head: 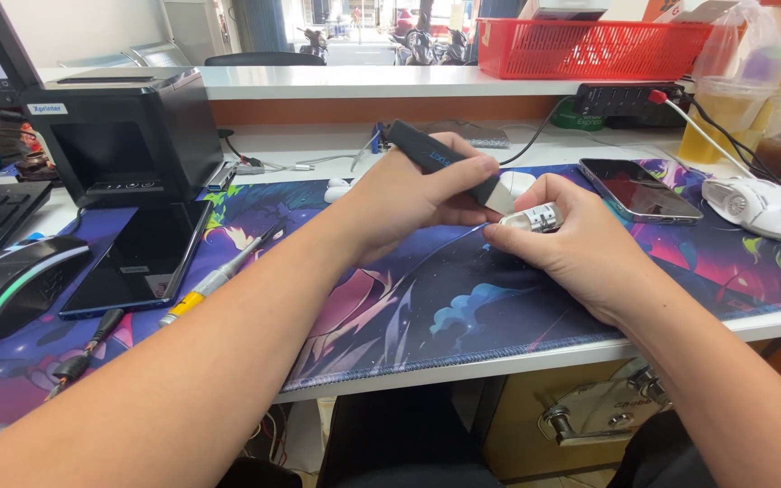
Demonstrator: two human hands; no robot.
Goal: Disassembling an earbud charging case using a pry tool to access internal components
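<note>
Tool tip (496, 192) meets small metal part (535, 218) — between both grips.

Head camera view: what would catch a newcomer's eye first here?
Two hands meet at the centre: the left hand grips a dark pen-like tool, the right hand pinches a small silvery part. Beneath them spreads a vivid purple desk mat, and a red basket sits top right.
</note>
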